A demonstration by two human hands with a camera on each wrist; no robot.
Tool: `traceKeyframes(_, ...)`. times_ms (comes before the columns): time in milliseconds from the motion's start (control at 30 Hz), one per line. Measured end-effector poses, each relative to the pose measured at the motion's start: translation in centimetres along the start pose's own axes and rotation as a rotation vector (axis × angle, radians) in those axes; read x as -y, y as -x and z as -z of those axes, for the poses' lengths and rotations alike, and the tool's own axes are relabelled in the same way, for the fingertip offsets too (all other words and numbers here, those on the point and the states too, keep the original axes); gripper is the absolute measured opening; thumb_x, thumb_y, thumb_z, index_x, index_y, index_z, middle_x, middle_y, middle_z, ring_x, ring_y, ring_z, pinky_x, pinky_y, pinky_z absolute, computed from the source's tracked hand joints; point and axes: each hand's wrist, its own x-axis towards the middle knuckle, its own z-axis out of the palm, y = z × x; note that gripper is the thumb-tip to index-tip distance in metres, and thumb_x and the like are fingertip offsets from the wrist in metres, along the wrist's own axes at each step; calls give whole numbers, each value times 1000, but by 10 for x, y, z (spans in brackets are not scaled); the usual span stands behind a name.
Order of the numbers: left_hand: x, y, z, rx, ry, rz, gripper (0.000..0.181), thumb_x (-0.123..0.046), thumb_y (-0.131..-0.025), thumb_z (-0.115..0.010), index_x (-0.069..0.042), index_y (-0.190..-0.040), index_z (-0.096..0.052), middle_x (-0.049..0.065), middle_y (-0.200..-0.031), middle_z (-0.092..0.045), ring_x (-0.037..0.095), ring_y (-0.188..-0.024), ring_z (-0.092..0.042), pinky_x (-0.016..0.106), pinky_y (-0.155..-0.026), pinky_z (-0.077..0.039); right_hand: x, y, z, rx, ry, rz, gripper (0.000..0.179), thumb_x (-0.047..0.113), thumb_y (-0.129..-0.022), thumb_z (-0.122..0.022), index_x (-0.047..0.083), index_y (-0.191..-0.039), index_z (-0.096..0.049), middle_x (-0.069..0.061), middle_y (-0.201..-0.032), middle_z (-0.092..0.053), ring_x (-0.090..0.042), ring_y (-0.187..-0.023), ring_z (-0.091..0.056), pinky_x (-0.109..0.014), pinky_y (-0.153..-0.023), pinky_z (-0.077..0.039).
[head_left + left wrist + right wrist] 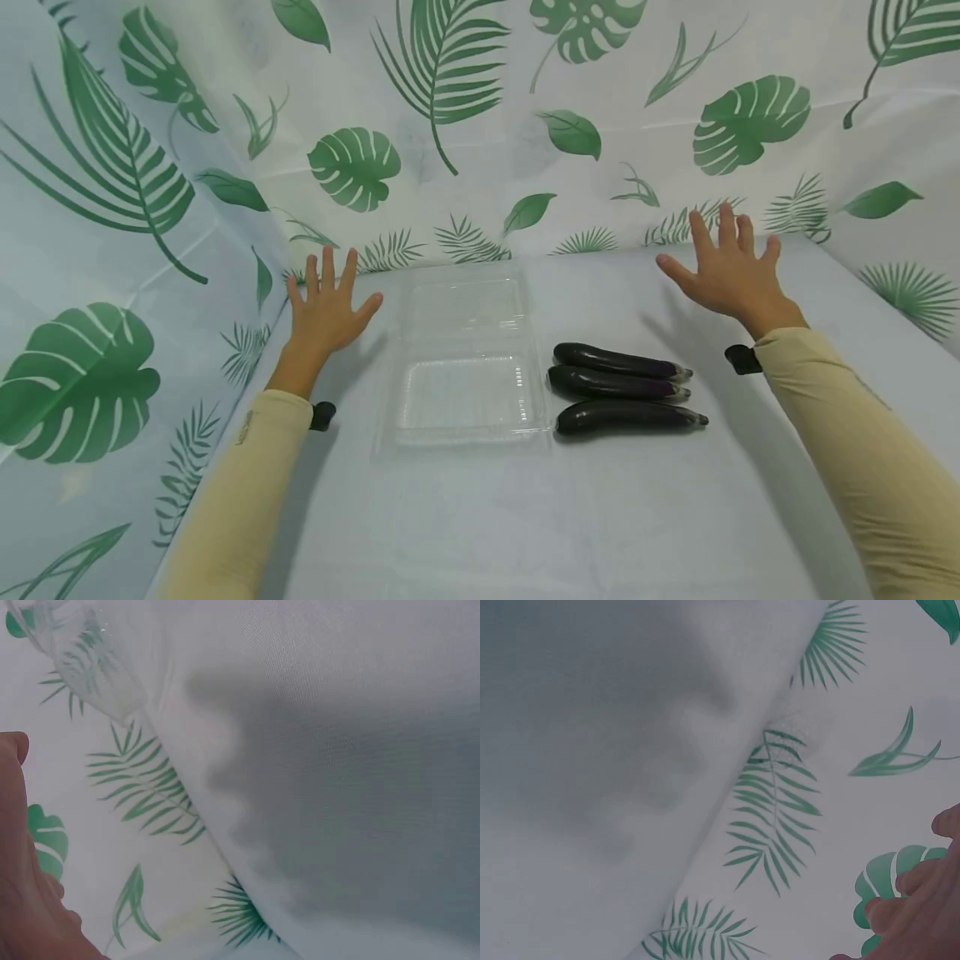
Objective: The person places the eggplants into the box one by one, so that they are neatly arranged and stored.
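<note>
Both hands are raised over the table with fingers spread, holding nothing. The left hand [324, 312] is to the left of a clear plastic clamshell container [390, 392], which lies unfolded with its two halves one behind the other. Beyond the eggplants, at the right, is the right hand [731, 271]. Three dark purple eggplants lie side by side just right of the container: a back eggplant [615, 360], a middle eggplant [611, 383] and a front eggplant [626, 416]. In the left wrist view, part of the container [97, 667] shows at the upper left.
A white cloth covers the table [480, 517]. Behind it and at the sides hangs a white curtain [480, 200] printed with green leaves. The hands cast soft shadows on the cloth in both wrist views.
</note>
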Motion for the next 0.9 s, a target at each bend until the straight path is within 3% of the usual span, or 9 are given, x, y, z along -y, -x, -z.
traceKeyframes(167,-1,11,5,13,105,-18,90,-61,-110,-43,-19,-174,4,23,-176,12,44,-160,19,73,-120,13,0,3,1,2,-1,4,102,73,-105,-33,3,-170,2,-36,-169,20,-60,-154,15,-85,-109,14)
traceKeyframes(300,-1,20,8,15,221,-31,90,-55,-110,-48,-17,-174,4,25,-176,5,47,-160,12,75,-120,5,0,5,3,-5,-5,8,101,72,-106,-35,3,-171,1,-36,-169,20,-60,-155,14,-85,-109,13)
traceKeyframes(467,4,33,10,40,453,-49,89,-51,-112,-50,-22,-174,7,16,-179,2,44,-162,2,73,-123,-6,0,9,3,-3,-19,9,100,71,-106,-36,4,-171,2,-36,-169,21,-59,-155,15,-85,-109,13)
traceKeyframes(667,8,53,9,147,711,-46,87,-51,-112,-52,-39,-171,10,11,-179,-4,41,-163,-8,70,-123,-16,1,12,4,7,-35,13,100,71,-107,-35,4,-171,3,-35,-169,22,-59,-155,15,-85,-110,12)
traceKeyframes(833,9,66,-1,256,840,-85,83,-42,-114,-53,-40,-171,8,12,-179,-10,38,-163,-10,69,-124,-16,3,16,8,18,-67,16,100,69,-108,-35,2,-170,4,-35,-169,23,-59,-155,15,-85,-110,12)
traceKeyframes(900,11,69,-8,289,894,-109,81,-35,-115,-53,-39,-172,5,13,-178,-14,39,-162,-17,68,-124,-16,3,16,10,17,-81,17,99,68,-108,-35,2,-170,4,-35,-169,23,-60,-155,13,-84,-110,12)
